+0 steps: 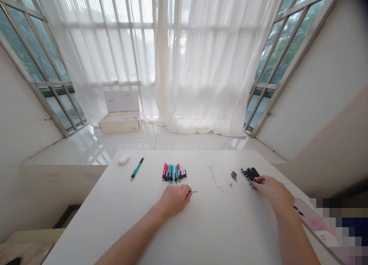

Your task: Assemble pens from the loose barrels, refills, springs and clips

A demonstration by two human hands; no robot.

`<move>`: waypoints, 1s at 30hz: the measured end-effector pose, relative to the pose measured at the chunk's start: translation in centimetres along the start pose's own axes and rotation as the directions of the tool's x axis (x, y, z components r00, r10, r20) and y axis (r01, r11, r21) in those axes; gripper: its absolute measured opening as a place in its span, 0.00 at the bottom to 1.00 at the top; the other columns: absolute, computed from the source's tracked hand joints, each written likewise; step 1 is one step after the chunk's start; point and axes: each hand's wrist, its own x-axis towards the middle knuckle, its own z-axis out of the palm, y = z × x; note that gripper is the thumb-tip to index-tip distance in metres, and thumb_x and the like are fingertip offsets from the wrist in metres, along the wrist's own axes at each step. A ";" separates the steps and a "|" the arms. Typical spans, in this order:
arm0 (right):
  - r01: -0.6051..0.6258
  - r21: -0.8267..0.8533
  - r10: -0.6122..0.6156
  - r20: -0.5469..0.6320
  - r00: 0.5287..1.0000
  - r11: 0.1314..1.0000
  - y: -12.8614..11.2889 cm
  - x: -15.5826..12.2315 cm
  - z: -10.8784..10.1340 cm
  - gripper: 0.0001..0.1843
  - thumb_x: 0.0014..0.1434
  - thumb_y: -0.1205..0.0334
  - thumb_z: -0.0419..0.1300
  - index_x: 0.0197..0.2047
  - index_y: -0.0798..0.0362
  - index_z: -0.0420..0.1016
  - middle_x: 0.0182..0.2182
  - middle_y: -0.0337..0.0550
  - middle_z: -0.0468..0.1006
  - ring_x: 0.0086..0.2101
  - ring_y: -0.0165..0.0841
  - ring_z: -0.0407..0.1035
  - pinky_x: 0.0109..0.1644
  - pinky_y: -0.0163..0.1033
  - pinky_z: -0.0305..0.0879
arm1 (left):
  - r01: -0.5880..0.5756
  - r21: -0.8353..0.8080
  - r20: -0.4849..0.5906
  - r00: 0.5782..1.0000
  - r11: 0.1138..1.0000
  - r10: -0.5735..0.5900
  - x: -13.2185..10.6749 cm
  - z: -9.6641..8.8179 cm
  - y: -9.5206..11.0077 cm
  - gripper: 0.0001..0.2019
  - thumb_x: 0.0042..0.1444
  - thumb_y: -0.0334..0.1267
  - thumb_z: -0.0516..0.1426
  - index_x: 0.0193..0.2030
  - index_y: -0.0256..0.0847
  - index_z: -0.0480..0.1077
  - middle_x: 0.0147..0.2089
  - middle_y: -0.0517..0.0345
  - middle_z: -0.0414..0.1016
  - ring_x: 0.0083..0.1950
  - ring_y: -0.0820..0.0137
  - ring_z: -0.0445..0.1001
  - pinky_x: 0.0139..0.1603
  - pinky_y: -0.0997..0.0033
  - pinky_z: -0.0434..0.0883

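Pinched in my left hand (pixel 174 199) is a thin pen refill (pixel 194 191), its narrow metallic end pointing right; the rest is hidden by the fingers. My right hand (pixel 273 190) is closed at the near end of a row of black pen barrels (pixel 252 174) with grey pieces along their left side, its fingertips on one of them. Just left of that row lie small dark metallic pieces (pixel 234 176) and a single small grey piece (pixel 230 185). Several thin white refills (pixel 215 179) lie between my hands. Pink, teal and white pen barrels (pixel 174 173) stand in a row beyond my left hand.
A teal and black pen (pixel 137 168) and a white earbud case (pixel 123 159) lie on the white table (pixel 120 219) at left. A phone (pixel 319 226) is by my right forearm. Behind the table, an open white box (pixel 120 121) sits on the ledge near curtains.
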 end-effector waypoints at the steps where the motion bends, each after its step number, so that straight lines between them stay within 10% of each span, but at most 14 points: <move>1: 0.003 -0.004 -0.003 0.008 1.000 1.000 0.0 0.0 0.0 0.20 0.46 0.43 0.58 0.36 0.46 0.76 0.36 0.54 0.80 0.36 0.51 0.74 0.30 0.46 0.65 | -0.003 -0.002 0.000 1.000 1.000 0.003 0.0 0.0 0.0 0.09 0.65 0.38 0.45 0.39 0.42 0.64 0.34 0.59 0.75 0.30 0.70 0.73 0.26 0.73 0.62; 15: 0.003 0.041 -0.002 -0.026 1.000 0.999 0.5 0.3 0.4 0.16 0.42 0.47 0.61 0.31 0.48 0.78 0.30 0.54 0.80 0.31 0.50 0.74 0.29 0.47 0.63 | -0.014 -0.005 -0.018 1.000 1.000 0.014 0.0 0.2 -0.1 0.08 0.65 0.38 0.47 0.39 0.41 0.64 0.34 0.59 0.75 0.30 0.71 0.72 0.26 0.74 0.60; 20: 0.185 0.330 -0.136 -0.167 0.977 0.926 -0.1 0.4 -0.2 0.18 0.42 0.47 0.61 0.32 0.52 0.77 0.29 0.49 0.79 0.28 0.41 0.72 0.30 0.41 0.63 | -0.017 -0.008 -0.041 0.999 1.000 0.017 0.0 0.3 -0.1 0.08 0.65 0.38 0.46 0.38 0.41 0.64 0.33 0.59 0.75 0.29 0.71 0.72 0.26 0.75 0.60; 25: 0.437 0.659 -0.444 -0.171 0.880 0.613 -4.5 -3.1 -0.1 0.20 0.48 0.47 0.60 0.38 0.54 0.76 0.19 0.37 0.69 0.21 0.30 0.62 0.24 0.34 0.57 | 0.005 -0.016 -0.084 0.996 1.000 -0.006 0.0 0.5 -0.2 0.08 0.65 0.37 0.46 0.39 0.41 0.64 0.33 0.59 0.75 0.30 0.71 0.72 0.27 0.75 0.61; 30: 0.497 0.733 -0.731 0.000 0.682 0.464 -9.5 -7.9 2.0 0.13 0.53 0.53 0.59 0.35 0.53 0.75 0.18 0.31 0.58 0.20 0.25 0.51 0.24 0.32 0.52 | 0.034 -0.022 -0.120 0.992 0.999 -0.037 0.0 0.5 -0.3 0.08 0.66 0.37 0.45 0.39 0.41 0.63 0.33 0.59 0.74 0.29 0.71 0.72 0.27 0.75 0.61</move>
